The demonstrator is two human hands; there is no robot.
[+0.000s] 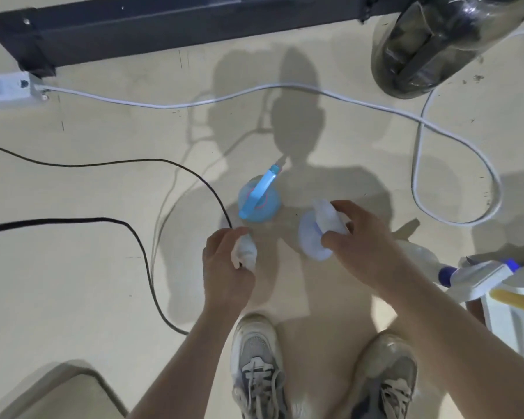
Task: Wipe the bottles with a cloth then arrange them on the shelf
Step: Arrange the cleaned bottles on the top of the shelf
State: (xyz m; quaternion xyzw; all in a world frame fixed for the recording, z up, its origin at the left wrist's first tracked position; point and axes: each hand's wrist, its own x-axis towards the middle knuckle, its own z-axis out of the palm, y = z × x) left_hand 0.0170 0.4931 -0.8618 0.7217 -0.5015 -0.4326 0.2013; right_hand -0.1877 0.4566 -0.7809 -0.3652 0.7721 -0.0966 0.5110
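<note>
From my remote seat, looking down: the left hand (224, 264) has its fingers curled round a bunched white cloth (246, 252), the thumb closing it in from the far side. The right hand (360, 237) grips the white spray head (327, 217) of a pale lavender bottle (310, 240), fingers wrapped over the top and thumb pressed low on the near side; the bottle's body shows just to the left of those fingers, and I cannot tell whether it rests on the floor (103, 267) or hangs clear of it. The cloth and the held bottle are near each other but apart. A blue spray bottle (259, 204) stands just beyond the left fingertips, its nozzle pointing away from me. To the right of the right wrist, a clear bottle with a dark blue cap (421, 255) lies on its side beside a white bin (508, 322). A black cable (139, 246) runs in from the left and ends near the left fingers; a white cable (315, 92) loops well beyond both hands. Two sneakers (256, 367) stand below the forearms.
</note>
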